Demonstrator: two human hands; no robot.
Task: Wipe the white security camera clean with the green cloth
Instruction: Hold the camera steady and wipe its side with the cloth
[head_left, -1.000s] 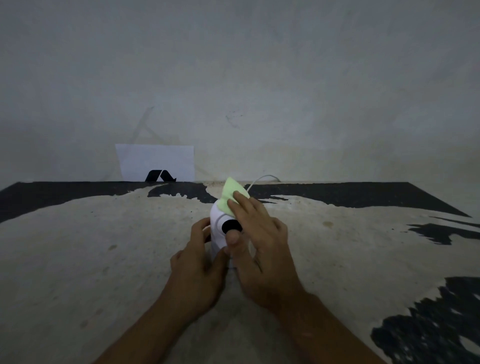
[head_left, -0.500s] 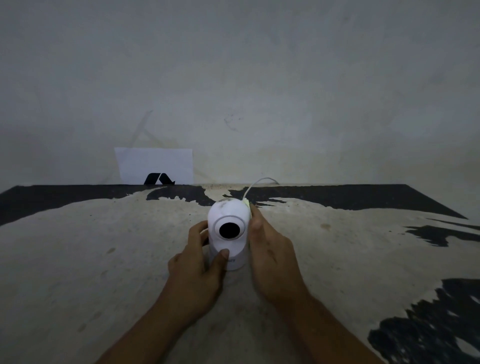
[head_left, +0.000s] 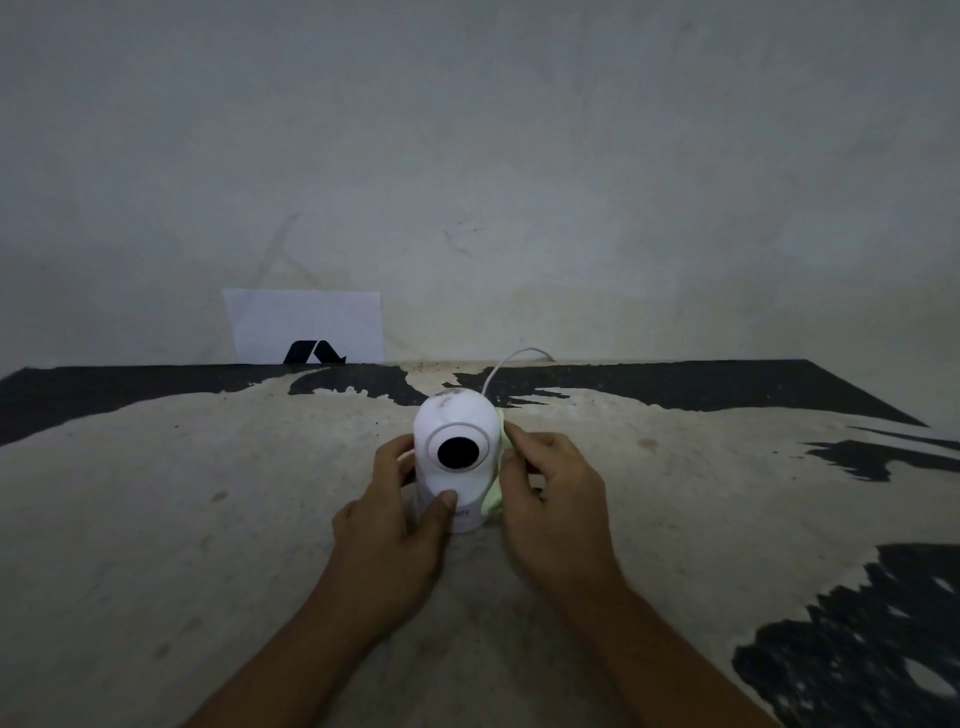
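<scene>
The white security camera (head_left: 453, 423) stands upright on the worn table (head_left: 208, 519), its round black lens facing me and a grey smudge on its dome. My left hand (head_left: 387, 525) grips its left side and base, thumb on the front low down. My right hand (head_left: 550, 499) presses the green cloth (head_left: 494, 499) against the camera's right side. Only a thin strip of cloth shows between the hand and the body; the rest is hidden behind my fingers.
A thin white cable (head_left: 511, 358) runs from behind the camera toward the wall. A white paper sheet with a black mark (head_left: 306, 325) leans against the wall at the back left. The tabletop's black coating remains along the far edge and right side.
My right hand took the cloth from the top front of the camera, off the lens, down to its right side. The left hand kept its hold.
</scene>
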